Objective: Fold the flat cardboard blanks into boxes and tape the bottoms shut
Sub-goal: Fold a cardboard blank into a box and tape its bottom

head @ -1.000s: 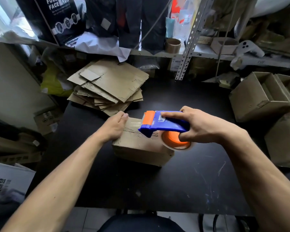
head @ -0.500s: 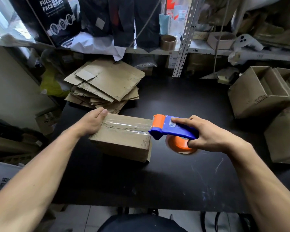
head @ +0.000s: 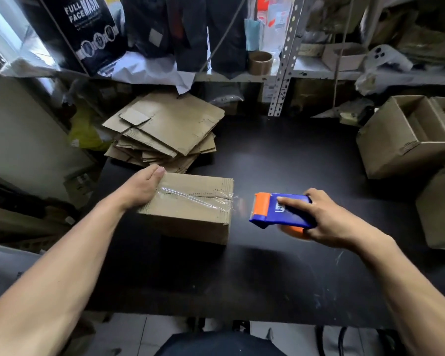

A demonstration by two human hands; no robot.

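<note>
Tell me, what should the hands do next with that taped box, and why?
Probably the left hand should press the loose tape end down over the cardboard box edge: the seam is taped, and the right hand holds the tape dispenser clear.

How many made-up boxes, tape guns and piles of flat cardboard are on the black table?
Made-up boxes: 3, the taped box under the left hand, the open box and the box at the right edge
Tape guns: 1, the tape gun in the right hand
Piles of flat cardboard: 1
Total: 5
</note>
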